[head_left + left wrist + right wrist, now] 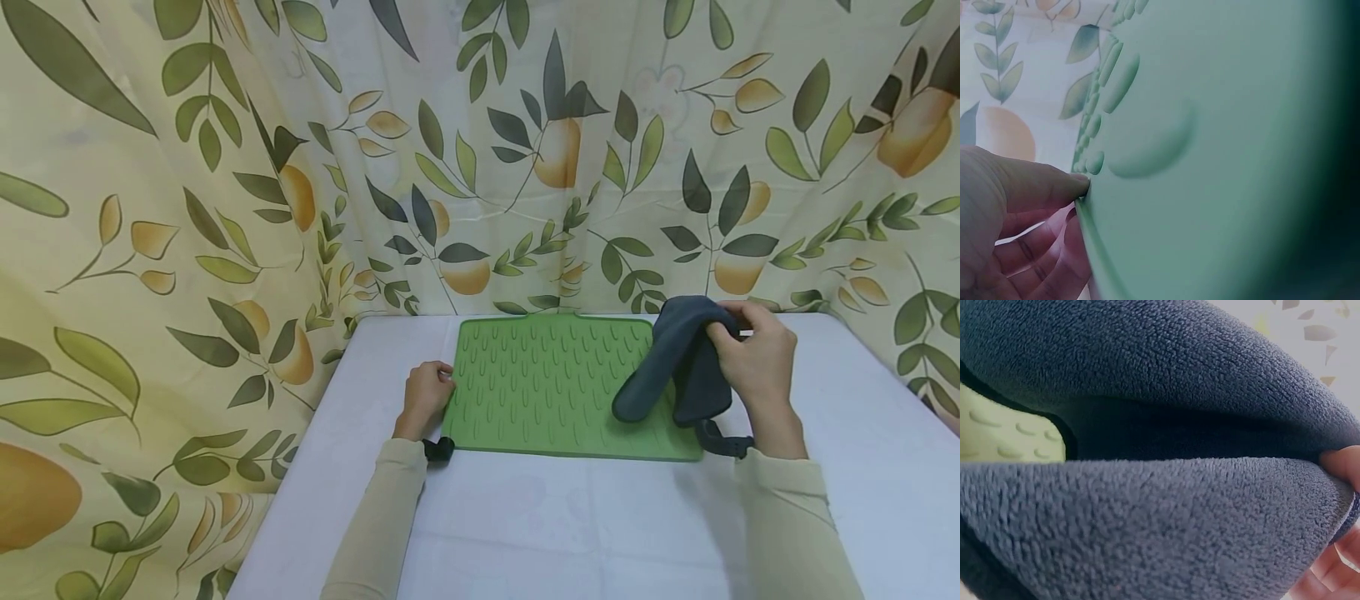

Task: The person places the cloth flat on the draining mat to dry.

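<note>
A green silicone mat (543, 400) with raised elongated bumps lies on the table. At its left edge is my left hand (427, 396). In the left wrist view, the thumb (1054, 187) presses on the rim of the mat (1222, 206), with the other fingers curled under it. My right hand (757, 354) pinches a folded dark blue-grey cloth (667, 358) between thumb and fingers, over the mat's right side. Up close in the right wrist view, the plush cloth (1147, 525) droops in two layers and hides part of the mat.
A white cloth covers the table (525, 525). Behind and to the left hangs a curtain (480, 167) printed with leaves and orange fruit. Dark straps (723, 440) circle both wrists, close to the mat's front corners.
</note>
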A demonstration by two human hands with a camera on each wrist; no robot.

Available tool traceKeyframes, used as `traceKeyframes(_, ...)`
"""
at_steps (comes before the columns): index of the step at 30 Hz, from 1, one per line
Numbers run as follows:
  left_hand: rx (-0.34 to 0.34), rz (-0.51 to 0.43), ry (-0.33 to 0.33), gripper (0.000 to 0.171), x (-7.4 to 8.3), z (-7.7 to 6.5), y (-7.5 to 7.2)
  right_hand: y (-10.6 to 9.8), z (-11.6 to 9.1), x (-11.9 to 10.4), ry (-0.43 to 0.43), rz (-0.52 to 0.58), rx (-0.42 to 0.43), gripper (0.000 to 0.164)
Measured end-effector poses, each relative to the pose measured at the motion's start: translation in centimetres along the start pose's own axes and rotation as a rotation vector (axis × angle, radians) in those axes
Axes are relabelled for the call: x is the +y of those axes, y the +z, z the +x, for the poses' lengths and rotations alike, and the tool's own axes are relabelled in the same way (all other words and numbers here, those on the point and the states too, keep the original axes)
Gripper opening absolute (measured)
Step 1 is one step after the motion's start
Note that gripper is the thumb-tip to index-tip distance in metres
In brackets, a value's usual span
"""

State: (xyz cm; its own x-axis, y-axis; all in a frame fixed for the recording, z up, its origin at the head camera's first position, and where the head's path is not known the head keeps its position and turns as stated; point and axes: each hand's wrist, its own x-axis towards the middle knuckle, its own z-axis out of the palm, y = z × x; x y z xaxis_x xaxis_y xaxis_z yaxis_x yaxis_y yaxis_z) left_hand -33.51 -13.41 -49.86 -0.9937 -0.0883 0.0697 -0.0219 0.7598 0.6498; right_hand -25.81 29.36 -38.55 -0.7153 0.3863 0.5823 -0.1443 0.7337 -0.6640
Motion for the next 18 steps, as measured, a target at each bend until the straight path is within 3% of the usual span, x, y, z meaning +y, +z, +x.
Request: traceKeyframes(18, -0.002, -0.001, -0.003, 0.023, 0.0, 0.1, 0.1, 1.6, -0.8, -1.8, -0.089, 0.070, -0.030, 0.025)
